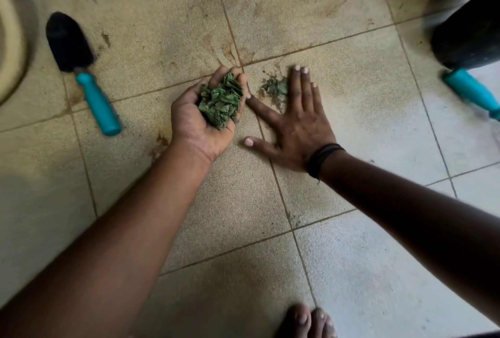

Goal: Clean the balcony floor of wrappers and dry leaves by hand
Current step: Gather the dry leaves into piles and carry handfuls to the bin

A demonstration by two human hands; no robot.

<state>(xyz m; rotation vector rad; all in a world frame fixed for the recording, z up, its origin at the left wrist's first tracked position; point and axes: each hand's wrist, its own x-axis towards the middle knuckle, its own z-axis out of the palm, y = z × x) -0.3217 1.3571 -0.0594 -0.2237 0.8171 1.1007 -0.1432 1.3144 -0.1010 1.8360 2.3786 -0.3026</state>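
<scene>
Bare toes (308, 321) show at the bottom edge on the tiled floor (365, 270). The left hand (205, 118), palm up with curled fingers, cups a clump of dry leaves (221, 102). Beside it the right hand (295, 121) lies flat, fingers spread, touching leaf crumbs (273, 88). Farther left lies a teal-handled trowel (81, 72).

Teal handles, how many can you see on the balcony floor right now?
2. One teal handle belongs to the black trowel lying at the left. The other teal handle pokes out at the right edge beside a black pot, its tool head out of sight. More may be out of frame.
</scene>
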